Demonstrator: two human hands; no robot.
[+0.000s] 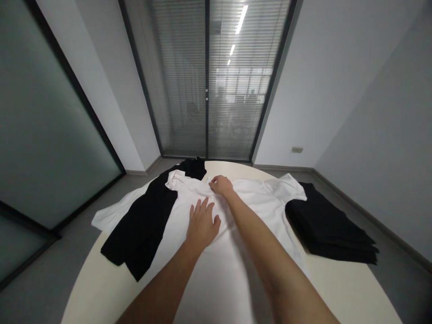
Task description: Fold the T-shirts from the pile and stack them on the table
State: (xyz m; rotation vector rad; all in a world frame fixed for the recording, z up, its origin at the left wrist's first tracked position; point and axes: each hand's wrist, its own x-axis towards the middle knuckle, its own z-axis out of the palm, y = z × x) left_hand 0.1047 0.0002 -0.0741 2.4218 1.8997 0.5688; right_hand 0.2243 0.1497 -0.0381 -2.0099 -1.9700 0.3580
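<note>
Dim; soft shadows; stretched edges

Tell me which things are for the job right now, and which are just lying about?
Seem part of the job:
white shirt
left hand
right hand
table, underneath

Seem just lying about:
black stack, right
black clothing, left
white cloth, far left

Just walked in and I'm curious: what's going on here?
A person has a white T-shirt spread on a pale table. Their left hand lies open on it; their right hand is curled at the shirt's far edge, though whether it pinches the fabric is unclear. A black garment lies to the left, folded black cloth to the right.
</note>
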